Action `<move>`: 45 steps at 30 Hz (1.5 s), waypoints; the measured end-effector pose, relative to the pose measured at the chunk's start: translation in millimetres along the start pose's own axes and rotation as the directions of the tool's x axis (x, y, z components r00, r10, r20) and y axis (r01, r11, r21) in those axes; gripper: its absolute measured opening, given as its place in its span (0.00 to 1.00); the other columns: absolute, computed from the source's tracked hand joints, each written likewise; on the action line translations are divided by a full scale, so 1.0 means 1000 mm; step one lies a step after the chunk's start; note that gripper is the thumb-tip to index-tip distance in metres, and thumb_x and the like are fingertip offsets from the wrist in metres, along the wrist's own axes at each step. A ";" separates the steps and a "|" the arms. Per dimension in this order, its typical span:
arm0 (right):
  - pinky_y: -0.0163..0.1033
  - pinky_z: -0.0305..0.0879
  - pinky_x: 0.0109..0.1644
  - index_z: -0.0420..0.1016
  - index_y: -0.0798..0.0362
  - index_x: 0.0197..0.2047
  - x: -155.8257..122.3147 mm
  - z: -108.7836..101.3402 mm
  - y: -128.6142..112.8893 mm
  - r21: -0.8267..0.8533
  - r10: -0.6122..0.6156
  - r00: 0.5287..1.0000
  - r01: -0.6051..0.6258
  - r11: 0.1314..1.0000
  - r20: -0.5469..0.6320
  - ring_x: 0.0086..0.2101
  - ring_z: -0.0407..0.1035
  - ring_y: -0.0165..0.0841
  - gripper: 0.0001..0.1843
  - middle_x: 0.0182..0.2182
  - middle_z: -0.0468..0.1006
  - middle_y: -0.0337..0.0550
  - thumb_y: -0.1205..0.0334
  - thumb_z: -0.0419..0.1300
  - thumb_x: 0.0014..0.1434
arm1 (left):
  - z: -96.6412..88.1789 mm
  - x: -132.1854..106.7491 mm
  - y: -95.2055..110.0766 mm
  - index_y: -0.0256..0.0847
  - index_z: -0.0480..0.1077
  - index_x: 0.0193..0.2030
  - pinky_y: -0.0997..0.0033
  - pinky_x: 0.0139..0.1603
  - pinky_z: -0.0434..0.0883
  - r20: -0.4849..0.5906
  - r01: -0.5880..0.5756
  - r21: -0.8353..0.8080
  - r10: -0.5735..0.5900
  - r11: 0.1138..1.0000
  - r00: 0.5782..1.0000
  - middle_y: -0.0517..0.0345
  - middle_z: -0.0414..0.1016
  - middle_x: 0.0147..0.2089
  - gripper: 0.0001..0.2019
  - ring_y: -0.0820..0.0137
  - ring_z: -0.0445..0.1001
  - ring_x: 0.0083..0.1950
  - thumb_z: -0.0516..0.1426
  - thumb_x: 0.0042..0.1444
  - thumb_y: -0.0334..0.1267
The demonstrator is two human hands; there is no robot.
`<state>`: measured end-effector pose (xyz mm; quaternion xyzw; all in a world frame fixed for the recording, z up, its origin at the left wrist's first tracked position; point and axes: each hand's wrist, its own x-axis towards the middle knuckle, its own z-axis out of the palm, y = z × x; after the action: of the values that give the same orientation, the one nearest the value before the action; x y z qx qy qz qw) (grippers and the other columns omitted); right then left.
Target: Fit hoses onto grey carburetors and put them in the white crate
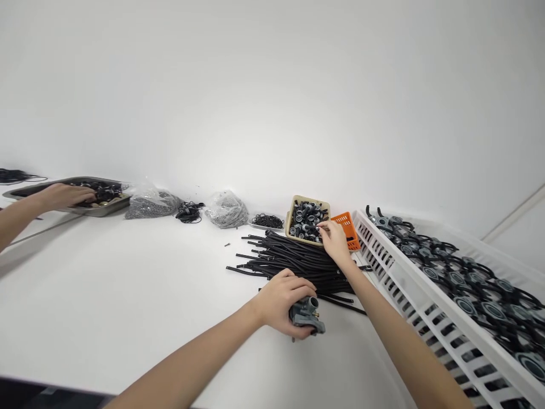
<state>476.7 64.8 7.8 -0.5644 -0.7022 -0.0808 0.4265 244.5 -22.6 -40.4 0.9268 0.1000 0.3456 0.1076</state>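
Note:
My left hand (283, 301) grips a grey metal carburetor (307, 319) low on the white table, just in front of a loose heap of black rubber hoses (293, 261). My right hand (334, 241) reaches over the heap to a beige plastic basket (309, 201). Its fingertips pinch a small part at the edge of the grey-and-black fittings (304, 221) piled in the basket. The carburetor's far side is partly hidden by my fingers.
An orange basket (347, 230) stands behind my right hand. A white rack (426, 295) of black-and-grey assemblies runs along the right. Farther left, a co-worker's hand (63, 196) rests in a metal tray (102, 207), near plastic bags of parts (227, 210).

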 end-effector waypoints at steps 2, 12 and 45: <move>0.46 0.65 0.46 0.74 0.54 0.43 -0.015 -0.013 -0.014 0.122 0.061 0.989 -0.045 0.992 -0.131 0.39 0.70 0.40 0.12 0.39 0.77 0.51 0.60 0.52 0.63 | 0.000 -0.001 -0.001 0.42 0.67 0.48 0.63 0.51 0.63 0.020 0.023 0.020 -0.023 1.000 1.000 0.52 0.77 0.52 0.27 0.65 0.77 0.47 0.60 0.41 0.52; 0.33 0.60 0.23 0.70 0.51 0.33 -0.073 -0.037 -0.057 0.823 0.364 0.924 -0.298 0.483 0.121 0.20 0.59 0.26 0.17 0.21 0.68 0.34 0.46 0.62 0.56 | -0.009 0.004 0.004 0.42 0.68 0.48 0.65 0.53 0.62 0.048 0.094 -0.013 -0.093 0.995 0.994 0.53 0.76 0.53 0.25 0.64 0.75 0.50 0.61 0.45 0.51; 0.40 0.71 0.43 0.69 0.52 0.33 -0.085 -0.050 -0.066 0.863 -0.055 0.867 -0.485 0.145 0.496 0.38 0.75 0.32 0.14 0.36 0.77 0.42 0.55 0.69 0.54 | -0.014 0.006 -0.005 0.39 0.68 0.50 0.59 0.52 0.62 0.077 0.270 0.005 -0.270 0.963 0.960 0.49 0.75 0.48 0.19 0.59 0.72 0.50 0.57 0.54 0.47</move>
<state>445.6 -49.3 4.8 -0.2595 -0.5683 0.5711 0.5325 239.5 -14.0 -28.0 0.9168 0.2204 0.2920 0.1600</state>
